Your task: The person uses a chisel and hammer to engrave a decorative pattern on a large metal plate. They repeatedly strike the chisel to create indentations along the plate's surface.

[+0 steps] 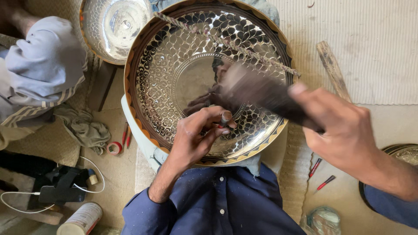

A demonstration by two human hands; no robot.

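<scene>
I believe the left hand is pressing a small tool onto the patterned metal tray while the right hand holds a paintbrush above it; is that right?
Not quite. In the head view the right hand holds a dark hammer, blurred, not a paintbrush. The left hand does press a small tool onto the patterned metal tray.

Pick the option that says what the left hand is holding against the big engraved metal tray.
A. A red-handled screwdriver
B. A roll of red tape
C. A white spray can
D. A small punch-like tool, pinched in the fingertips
D: the left hand pinches a short punch-like tool upright on the engraved tray, while the right hand swings a dark, blurred mallet above it.
</scene>
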